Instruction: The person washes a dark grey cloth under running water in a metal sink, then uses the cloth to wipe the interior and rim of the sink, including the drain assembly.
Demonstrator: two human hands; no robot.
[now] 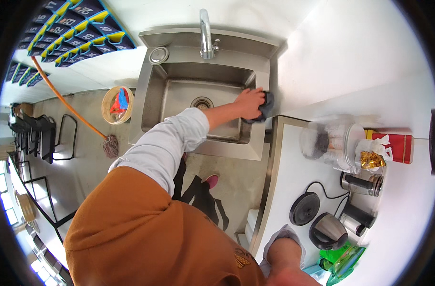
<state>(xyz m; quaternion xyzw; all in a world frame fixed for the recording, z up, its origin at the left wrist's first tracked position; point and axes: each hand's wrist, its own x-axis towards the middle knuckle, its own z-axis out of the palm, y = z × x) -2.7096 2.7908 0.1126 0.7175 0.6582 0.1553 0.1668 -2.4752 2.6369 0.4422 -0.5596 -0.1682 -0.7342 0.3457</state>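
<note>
My left hand (249, 103) reaches across the stainless steel sink (246, 151) to its right rim. The fingers press on a bunched dark cloth (266, 107), which lies partly over that rim and partly beneath the hand. Below the arm, the basin shows a round drain (202, 103). A chrome faucet (206, 43) rises at the back of the sink. On the back left corner sits a round metal drain cover (159, 56). At the lower right, my bare right forearm (285, 255) runs out of the picture, so the right hand is hidden.
To the right, a white counter (286, 162) holds a kettle (328, 231), its black base (304, 209), a glass pot (363, 183) and a clear tub (351, 143). Left of the sink stand a bin (116, 117) and a mop (111, 146). Wall pockets (84, 28) hang above.
</note>
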